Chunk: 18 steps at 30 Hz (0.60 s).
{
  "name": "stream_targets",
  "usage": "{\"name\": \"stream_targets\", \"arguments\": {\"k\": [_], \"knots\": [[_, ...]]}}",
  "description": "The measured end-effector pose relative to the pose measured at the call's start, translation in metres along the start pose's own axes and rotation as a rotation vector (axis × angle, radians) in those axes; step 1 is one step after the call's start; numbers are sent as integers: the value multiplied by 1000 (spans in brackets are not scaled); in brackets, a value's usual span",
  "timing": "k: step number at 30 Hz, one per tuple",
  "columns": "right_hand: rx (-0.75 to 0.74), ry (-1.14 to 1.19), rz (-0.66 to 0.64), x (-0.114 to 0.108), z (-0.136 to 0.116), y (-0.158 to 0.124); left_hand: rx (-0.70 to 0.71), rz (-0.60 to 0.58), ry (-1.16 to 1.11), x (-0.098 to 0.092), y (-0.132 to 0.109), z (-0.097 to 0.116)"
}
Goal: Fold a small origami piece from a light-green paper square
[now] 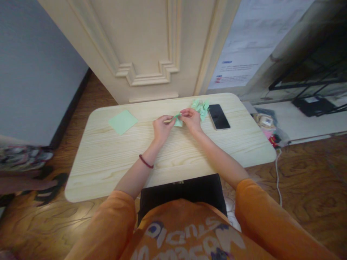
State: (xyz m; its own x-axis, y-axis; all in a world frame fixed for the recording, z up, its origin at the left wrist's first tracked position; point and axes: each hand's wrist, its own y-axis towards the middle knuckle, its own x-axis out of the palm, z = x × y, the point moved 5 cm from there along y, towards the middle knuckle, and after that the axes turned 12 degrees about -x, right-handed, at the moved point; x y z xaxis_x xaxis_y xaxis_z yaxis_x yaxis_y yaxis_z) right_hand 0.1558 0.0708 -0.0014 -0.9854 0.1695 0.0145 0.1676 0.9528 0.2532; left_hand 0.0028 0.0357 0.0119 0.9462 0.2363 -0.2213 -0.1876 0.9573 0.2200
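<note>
Pale wood-grain table (108, 164) hosting a pinch of green paper

Cream panelled door (141, 43) is standing behind the table while a person is working at its far half, both forearms reaching out from orange sleeves (260, 216). Left hand (162, 129), wearing a dark red beaded bracelet (145, 161), and right hand (192, 120) are closing in from either side, their fingertips (182, 112) pinching a small folded piece of mint-green paper (178, 122) between them. Well left of the left fingers, a flat square green paper sheet (123, 122) is lying on the table. Just past the right fingers, a crumpled green paper piece (200, 109) is sitting near the table's back edge, with a black smartphone (218, 116) lying beside it. Off the table's right side, a white cable (277, 173) is running down to the wooden floor (306, 187). At far left, another person's foot in a black sandal (50, 187) is resting on that floor, well apart from the hands.
</note>
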Motion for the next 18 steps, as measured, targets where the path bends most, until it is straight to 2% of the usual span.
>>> {"name": "stream_targets", "arguments": {"k": [5, 12, 18], "knots": [[-47, -59, -7, 1, -9, -4, -135, -6, -77, 0, 4, -5], [-307, -345, -124, 4, -35, -16, -237, -11, -186, 1, 7, -7], [-487, -478, -254, 10, -42, -21, -272, -19, -261, -1, 10, -12]]}}
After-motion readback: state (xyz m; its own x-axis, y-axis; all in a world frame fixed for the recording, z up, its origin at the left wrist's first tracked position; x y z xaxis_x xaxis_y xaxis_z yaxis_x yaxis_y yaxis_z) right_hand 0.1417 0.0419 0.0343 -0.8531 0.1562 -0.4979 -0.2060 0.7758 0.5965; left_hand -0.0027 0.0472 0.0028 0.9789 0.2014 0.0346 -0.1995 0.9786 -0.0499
